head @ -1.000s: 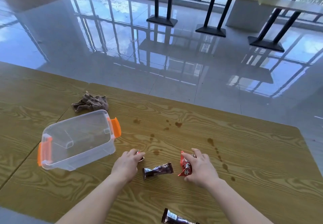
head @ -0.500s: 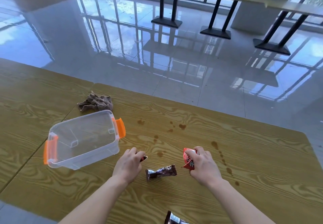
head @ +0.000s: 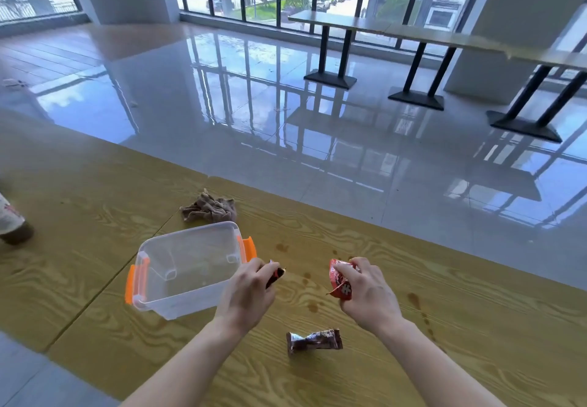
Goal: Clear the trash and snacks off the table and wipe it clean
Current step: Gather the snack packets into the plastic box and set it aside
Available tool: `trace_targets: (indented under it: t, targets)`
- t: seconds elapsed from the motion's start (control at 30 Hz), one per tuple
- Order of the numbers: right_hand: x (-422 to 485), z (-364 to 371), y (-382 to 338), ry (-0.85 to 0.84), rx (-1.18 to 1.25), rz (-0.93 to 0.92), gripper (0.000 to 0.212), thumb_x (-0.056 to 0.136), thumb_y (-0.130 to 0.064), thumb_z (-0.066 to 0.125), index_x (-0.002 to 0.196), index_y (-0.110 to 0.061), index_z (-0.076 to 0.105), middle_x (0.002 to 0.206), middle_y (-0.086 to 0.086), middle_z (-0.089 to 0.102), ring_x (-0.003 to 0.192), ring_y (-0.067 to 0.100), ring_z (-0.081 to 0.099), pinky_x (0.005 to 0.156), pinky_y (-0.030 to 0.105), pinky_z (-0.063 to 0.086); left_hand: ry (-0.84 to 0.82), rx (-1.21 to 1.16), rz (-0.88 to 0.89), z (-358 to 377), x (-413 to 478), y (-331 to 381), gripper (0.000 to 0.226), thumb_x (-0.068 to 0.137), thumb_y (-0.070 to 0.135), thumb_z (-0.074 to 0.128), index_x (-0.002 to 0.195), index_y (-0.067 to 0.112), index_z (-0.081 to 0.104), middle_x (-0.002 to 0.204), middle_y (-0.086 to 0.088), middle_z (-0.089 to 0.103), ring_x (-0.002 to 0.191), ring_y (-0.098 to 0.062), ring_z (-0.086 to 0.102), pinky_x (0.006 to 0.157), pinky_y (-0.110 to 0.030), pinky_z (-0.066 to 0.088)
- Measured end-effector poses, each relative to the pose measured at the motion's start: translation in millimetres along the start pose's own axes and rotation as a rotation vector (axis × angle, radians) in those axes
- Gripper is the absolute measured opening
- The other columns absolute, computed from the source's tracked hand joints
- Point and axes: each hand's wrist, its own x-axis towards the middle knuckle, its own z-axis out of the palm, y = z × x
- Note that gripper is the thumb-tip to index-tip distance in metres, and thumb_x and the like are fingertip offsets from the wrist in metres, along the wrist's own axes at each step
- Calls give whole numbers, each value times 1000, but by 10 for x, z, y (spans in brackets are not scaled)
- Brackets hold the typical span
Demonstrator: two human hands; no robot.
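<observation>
While both hands grip wrappers, brown snack (head: 314,340) lies between.

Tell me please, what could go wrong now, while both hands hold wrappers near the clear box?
The brown stains lie between the hands; a sleeve or wrapper dragged through them may smear them wider. The left hand holds its dark wrapper beside the clear box, not over it, so a release now could miss. The brown snack bar near the wrists could be overlooked or knocked.
</observation>
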Motion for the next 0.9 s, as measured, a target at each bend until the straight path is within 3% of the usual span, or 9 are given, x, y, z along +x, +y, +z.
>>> trace_targets:
  t: [0.1, 0.3, 0.47, 0.63, 0.9]
  targets:
    - [128, -89, -202, 40, 10, -61, 70, 78, -25, 69, 140, -43, 42, 137, -4, 41, 121, 20, 40, 83, 33, 50, 77, 4, -11, -245, 18, -64, 44, 67, 8, 76, 109, 20, 66, 88, -1, 63, 76, -27, 61, 60, -37, 53]
    - [403, -175, -771, 72, 36, -225, 67, 78, -23, 71, 138, -40, 46, 137, -2, 42, 122, 22, 42, 87, 37, 51, 149, 57, -84, -649, -36, -430, 36, 75, 14, 76, 108, 21, 66, 87, 1, 61, 77, -24, 60, 60, -37, 52]
    - [623, -71, -1332, 59, 62, -363, 67, 79, -27, 71, 139, -41, 45, 134, -2, 42, 122, 23, 42, 89, 38, 50, 165, 136, -167, -913, -169, -783, 47, 68, 8, 78, 112, 19, 67, 88, 0, 63, 79, -24, 60, 61, -30, 46]
    - [831, 129, -1880, -10, 51, -491, 71, 76, -31, 73, 140, -42, 42, 138, -2, 39, 124, 23, 38, 94, 41, 49, 150, 189, -261, -1028, -270, -1130, 47, 69, 8, 78, 114, 15, 67, 89, -2, 62, 80, -30, 59, 66, -42, 52]
    - [1054, 429, -2358, -97, 15, -545, 70, 76, -37, 74, 139, -41, 43, 138, -2, 38, 128, 23, 35, 94, 46, 49, 62, 279, -289, -1008, -336, -1511, 43, 69, 18, 81, 110, 18, 66, 86, -1, 61, 73, -25, 60, 58, -34, 51]
